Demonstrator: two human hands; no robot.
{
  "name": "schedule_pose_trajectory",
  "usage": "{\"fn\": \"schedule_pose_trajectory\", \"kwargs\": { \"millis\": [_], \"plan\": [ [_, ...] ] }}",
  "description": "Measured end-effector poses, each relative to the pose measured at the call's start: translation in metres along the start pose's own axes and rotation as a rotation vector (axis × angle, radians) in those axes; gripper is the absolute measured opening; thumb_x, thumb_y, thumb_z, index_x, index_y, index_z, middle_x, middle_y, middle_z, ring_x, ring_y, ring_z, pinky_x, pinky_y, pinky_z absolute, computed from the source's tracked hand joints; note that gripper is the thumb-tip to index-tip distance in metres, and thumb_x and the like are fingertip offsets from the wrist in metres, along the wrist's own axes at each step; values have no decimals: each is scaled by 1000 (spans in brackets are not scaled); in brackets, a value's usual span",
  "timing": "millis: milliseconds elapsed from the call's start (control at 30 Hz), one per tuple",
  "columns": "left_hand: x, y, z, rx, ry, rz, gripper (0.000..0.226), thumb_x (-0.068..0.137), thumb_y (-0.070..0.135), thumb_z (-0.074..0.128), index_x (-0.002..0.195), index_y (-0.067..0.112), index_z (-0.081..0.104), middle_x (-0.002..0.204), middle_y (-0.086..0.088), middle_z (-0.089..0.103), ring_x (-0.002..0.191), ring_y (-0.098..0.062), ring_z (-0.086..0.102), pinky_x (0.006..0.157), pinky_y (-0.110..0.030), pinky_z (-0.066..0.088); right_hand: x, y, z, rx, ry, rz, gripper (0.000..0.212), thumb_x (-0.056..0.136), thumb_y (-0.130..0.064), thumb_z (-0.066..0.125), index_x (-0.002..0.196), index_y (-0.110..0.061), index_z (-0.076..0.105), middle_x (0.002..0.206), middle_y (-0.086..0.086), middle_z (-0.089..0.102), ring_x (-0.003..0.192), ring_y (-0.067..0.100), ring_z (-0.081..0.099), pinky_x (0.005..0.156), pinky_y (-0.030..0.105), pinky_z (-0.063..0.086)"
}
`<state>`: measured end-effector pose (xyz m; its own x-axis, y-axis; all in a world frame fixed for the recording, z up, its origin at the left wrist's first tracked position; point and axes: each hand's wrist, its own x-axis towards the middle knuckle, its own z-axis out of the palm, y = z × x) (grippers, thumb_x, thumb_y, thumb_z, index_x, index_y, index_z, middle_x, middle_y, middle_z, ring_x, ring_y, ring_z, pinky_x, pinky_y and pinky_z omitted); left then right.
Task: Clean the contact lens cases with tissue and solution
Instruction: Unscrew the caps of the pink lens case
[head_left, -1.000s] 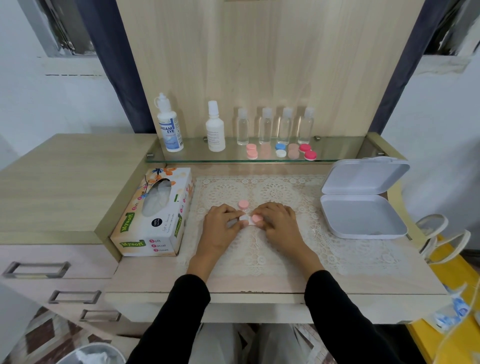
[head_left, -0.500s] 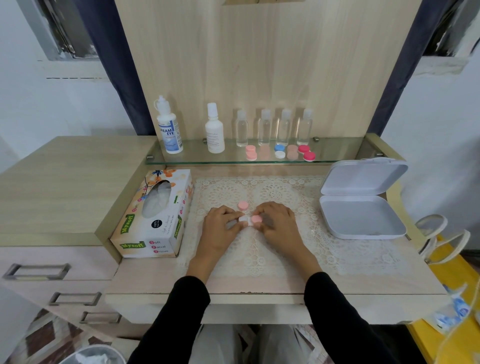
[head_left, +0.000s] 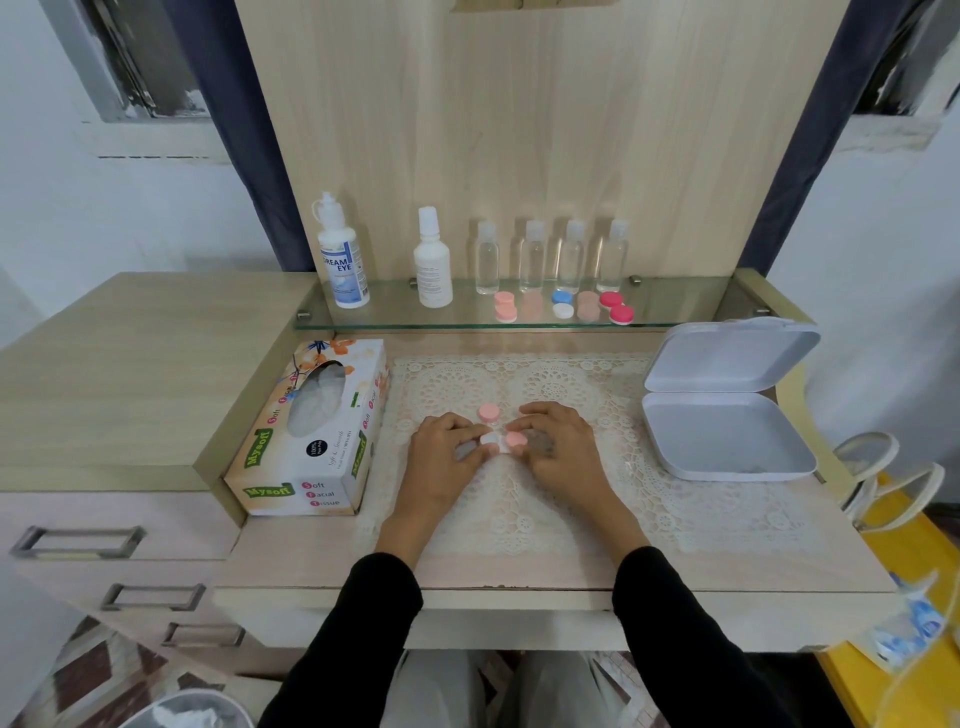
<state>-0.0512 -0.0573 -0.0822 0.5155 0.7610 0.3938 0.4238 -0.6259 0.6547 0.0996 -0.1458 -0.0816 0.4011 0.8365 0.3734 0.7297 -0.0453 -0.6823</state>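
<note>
the tissue box (head_left: 311, 441) at the counter's (head_left: 519, 571) left edge reads "mysoft" and "soft facial tissue". on the glass shelf (head_left: 701, 306) along the back edge stand one bottle (head_left: 343, 260) labelled "dream eye", one white bottle (head_left: 432, 265) with print too small to read, four clear bottles (head_left: 532, 257) and five shelf cases (head_left: 562, 304). mid-counter on the lace mat (head_left: 675, 509), the left hand (head_left: 447, 462) and right hand (head_left: 561, 452) both pinch one lens case (head_left: 497, 441). one loose pink cap (head_left: 489, 413) lies just behind it.
</note>
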Motion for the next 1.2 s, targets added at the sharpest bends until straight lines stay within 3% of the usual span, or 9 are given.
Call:
{"fn": "schedule_pose_trajectory", "kwargs": {
  "millis": [200, 367, 567, 767, 833, 933, 1033, 1100, 1200],
  "plan": [
    [-1, 0, -1, -18, -6, -7, 32, 77, 32, 76, 104, 16, 74, 95, 5, 63, 95, -13, 49, 78, -6, 31, 0, -1, -2, 33, 24, 26, 34, 67, -37, 80, 90, -16, 65, 101, -5, 61, 99, 14, 52, 89, 35, 41],
    [-1, 1, -1, -28, -3, -14, 32, 76, 32, 77, 104, 15, 74, 93, 10, 59, 94, -11, 47, 77, -5, 30, -1, -1, 1, -4, 15, 1, 30, 68, -35, 69, 94, -20, 73, 113, -5, 63, 111, 18, 53, 99, 45, 37],
    [-1, 2, -2, -23, -4, -5, 31, 77, 31, 76, 104, 15, 74, 95, 5, 63, 96, -13, 47, 79, -16, 32, -1, -1, -1, 33, 28, 35, 40, 62, -45, 75, 89, -16, 67, 101, -5, 62, 99, 14, 52, 87, 32, 41],
    [-1, 2, -2, -28, -7, -3, 32, 76, 32, 76, 104, 16, 74, 91, 12, 57, 92, -10, 45, 77, -6, 31, -1, 0, 1, 30, 40, -5, 29, 67, -27, 76, 93, -16, 74, 109, -1, 64, 106, 20, 55, 95, 44, 41],
    [-1, 3, -2, -25, -5, 1, 32, 76, 32, 77, 104, 16, 74, 92, 10, 58, 92, -10, 45, 76, -7, 30, 0, 0, 1, 28, 42, -1, 34, 69, -29, 77, 99, -15, 73, 110, -1, 63, 108, 19, 54, 96, 36, 41],
    [-1, 3, -2, -15, -5, 1, 32, 77, 32, 76, 105, 16, 74, 92, 10, 59, 94, -10, 45, 76, -8, 30, 0, 1, -1, 45, 14, 46, 31, 70, -29, 83, 95, -14, 71, 110, -4, 59, 107, 11, 47, 90, 10, 30],
    [-1, 3, -3, -17, -8, -1, 32, 77, 32, 76, 105, 16, 73, 91, 13, 55, 95, -10, 46, 77, -7, 30, 1, 3, -1, 43, 3, 56, 26, 72, -29, 82, 91, -14, 71, 110, -7, 58, 107, 7, 45, 87, 4, 26],
    [-1, 3, -3, -22, -12, -5, 32, 77, 32, 76, 106, 16, 73, 91, 14, 55, 95, -10, 46, 78, -8, 30, 2, 3, -1, 83, 15, 75, 22, 77, -27, 78, 94, -15, 72, 108, -9, 59, 105, 6, 47, 86, 6, 27],
    [-1, 3, -3, -25, -11, -5, 32, 78, 32, 75, 106, 16, 73, 91, 13, 56, 94, -10, 45, 77, -6, 30, 5, 2, -1, 159, 57, 119, 17, 86, -28, 69, 100, -18, 70, 103, -11, 62, 99, 7, 51, 83, 21, 38]
  ]
}}
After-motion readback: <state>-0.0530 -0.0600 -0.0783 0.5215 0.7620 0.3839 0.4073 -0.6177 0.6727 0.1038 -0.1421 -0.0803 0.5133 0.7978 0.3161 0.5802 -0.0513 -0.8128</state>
